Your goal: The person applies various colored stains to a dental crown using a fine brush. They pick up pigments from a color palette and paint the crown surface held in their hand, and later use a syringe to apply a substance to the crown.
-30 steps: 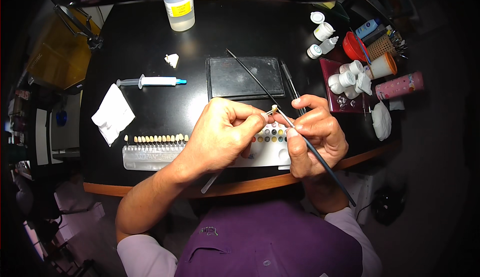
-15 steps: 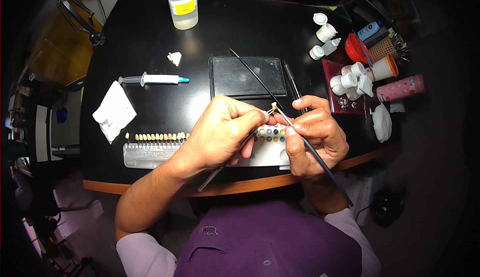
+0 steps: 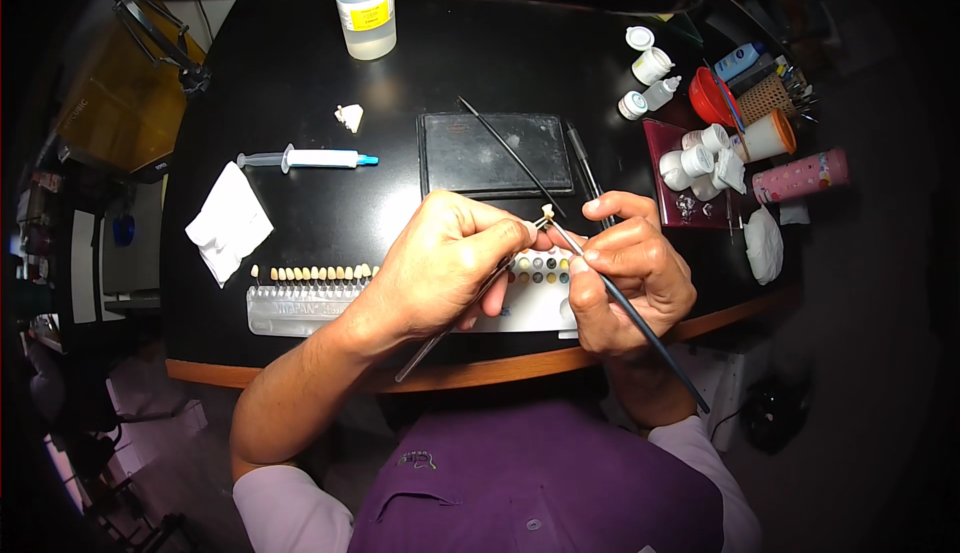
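My left hand (image 3: 455,263) is closed around metal tweezers (image 3: 418,358), whose rear end sticks out below the palm. Their tips grip a small tooth-coloured dental crown (image 3: 547,211) above the middle of the table. In my right hand (image 3: 640,283) is a thin brush (image 3: 645,325) with a dark handle, held like a pen. Its tip touches or nearly touches the crown; which one is too small to tell. Beneath both hands lies a white palette (image 3: 520,315) with several coloured wells, partly covered by my fingers.
A tooth shade guide (image 3: 300,310) stands left of the palette. Beyond are a tissue (image 3: 230,225), a syringe (image 3: 320,158), a bottle (image 3: 367,28) and a black flat case (image 3: 495,153) with another brush (image 3: 510,153) across it. Jars (image 3: 690,161) crowd a dark red tray (image 3: 665,138) at right.
The brush tip and my right fingers have shifted very slightly at the crown. My left hand and the tweezers keep their place.
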`<state>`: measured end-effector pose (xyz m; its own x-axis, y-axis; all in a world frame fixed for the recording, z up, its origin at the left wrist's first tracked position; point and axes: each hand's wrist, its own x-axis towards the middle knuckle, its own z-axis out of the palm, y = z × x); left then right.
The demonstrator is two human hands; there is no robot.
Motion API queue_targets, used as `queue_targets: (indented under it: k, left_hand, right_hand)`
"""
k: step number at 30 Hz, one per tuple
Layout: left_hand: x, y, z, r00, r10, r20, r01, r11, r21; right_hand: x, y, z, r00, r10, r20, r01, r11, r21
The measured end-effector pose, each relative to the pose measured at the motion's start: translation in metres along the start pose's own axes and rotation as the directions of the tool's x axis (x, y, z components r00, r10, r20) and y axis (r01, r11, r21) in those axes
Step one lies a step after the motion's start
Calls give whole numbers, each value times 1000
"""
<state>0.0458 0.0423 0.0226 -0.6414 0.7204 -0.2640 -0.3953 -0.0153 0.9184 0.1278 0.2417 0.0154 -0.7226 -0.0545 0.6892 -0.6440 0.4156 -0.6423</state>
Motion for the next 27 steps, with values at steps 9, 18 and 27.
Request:
queue_targets:
  k: [9, 18, 27]
  left_hand:
    - [2, 1, -3, 997, -38, 63, 43, 996, -77]
    - [2, 4, -3, 997, -49, 60, 52, 997, -50]
    - [2, 2, -1, 999, -37, 21, 37, 999, -3]
  right_hand:
    - [-6, 5, -1, 998, -3, -56, 2, 1000, -14]
    - [-7, 7, 1, 996, 10, -84, -10, 1000, -3]
    - [-8, 8, 3, 992, 25, -120, -23, 1000, 20]
